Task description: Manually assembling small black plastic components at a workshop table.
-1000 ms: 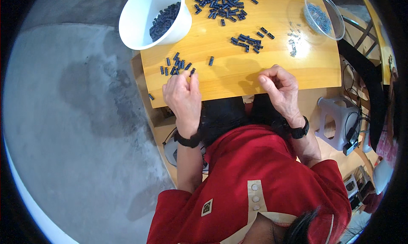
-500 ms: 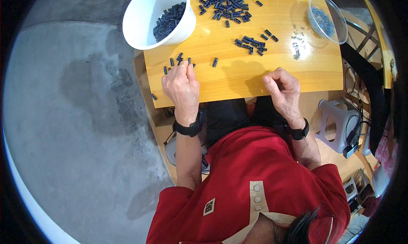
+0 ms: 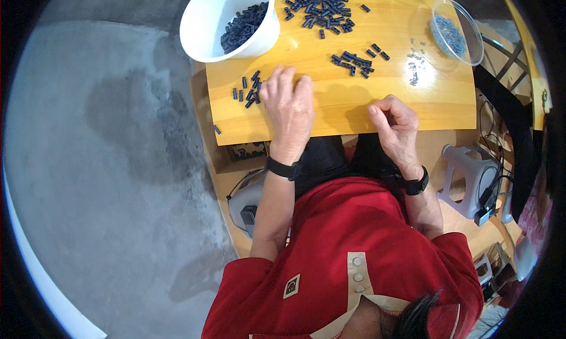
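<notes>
My left hand (image 3: 289, 112) is over the left part of the yellow table, back upward, its fingers apart and bent down toward the tabletop. Whatever lies beneath those fingertips is hidden. Just left of it is a loose group of small black cylindrical pieces (image 3: 250, 94). Near the table's front edge, my right hand (image 3: 397, 123) is closed, thumb against curled fingers; anything in its grasp is too small or hidden to make out. Beyond it lies a small cluster of the same black pieces (image 3: 354, 61).
A white bucket (image 3: 268, 35) holding black pieces stands at the back left, beside a large pile of them (image 3: 321, 5). Tiny metallic parts (image 3: 414, 70) lie near a clear tub (image 3: 476, 54) of small silvery-blue parts. One piece (image 3: 217, 129) sits by the left edge.
My left hand has moved right, off the left group of pieces, and its fingers have spread. It now covers the spot where a lone black piece lay. My right hand has stayed put.
</notes>
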### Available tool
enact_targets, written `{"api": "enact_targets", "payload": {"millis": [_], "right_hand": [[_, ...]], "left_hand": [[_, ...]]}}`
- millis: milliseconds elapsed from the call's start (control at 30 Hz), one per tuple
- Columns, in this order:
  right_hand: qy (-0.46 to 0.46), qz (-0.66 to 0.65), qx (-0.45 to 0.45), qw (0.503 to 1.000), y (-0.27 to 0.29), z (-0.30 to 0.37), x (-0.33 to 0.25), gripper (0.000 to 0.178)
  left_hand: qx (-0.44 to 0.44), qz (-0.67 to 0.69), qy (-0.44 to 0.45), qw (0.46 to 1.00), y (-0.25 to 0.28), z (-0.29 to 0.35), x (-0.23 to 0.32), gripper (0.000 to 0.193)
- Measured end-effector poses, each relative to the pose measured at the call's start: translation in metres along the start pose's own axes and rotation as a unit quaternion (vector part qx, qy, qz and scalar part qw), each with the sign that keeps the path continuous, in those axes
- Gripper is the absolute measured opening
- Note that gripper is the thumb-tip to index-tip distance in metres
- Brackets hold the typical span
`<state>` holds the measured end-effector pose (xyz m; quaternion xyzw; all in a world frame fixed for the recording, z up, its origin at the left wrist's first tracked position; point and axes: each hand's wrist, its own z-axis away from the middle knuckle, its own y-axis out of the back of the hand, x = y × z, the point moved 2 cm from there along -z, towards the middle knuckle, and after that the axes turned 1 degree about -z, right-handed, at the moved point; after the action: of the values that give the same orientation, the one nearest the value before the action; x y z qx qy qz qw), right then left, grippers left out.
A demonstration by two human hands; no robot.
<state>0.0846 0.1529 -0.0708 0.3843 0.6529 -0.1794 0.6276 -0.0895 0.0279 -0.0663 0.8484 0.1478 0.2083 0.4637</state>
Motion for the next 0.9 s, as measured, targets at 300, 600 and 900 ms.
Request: {"api": "enact_targets", "payload": {"millis": [300,600,900], "right_hand": [[0.008,0.023,-0.001,1.0,0.0,-0.001,-0.007,0.011],[-0.037,0.013,0.017,0.999,0.002,-0.005,-0.013,0.01],[0.102,0.197,0.024,0.975,-0.019,-0.041,-0.017,0.022]], "left_hand": [[0.026,-0.075,0.037,0.996,0.012,0.008,-0.035,0.014],[-0.054,0.582,-0.044,0.81,0.119,-0.029,0.044,0.012],[-0.055,0.861,-0.14,0.486,0.174,-0.021,0.111,0.028]]}}
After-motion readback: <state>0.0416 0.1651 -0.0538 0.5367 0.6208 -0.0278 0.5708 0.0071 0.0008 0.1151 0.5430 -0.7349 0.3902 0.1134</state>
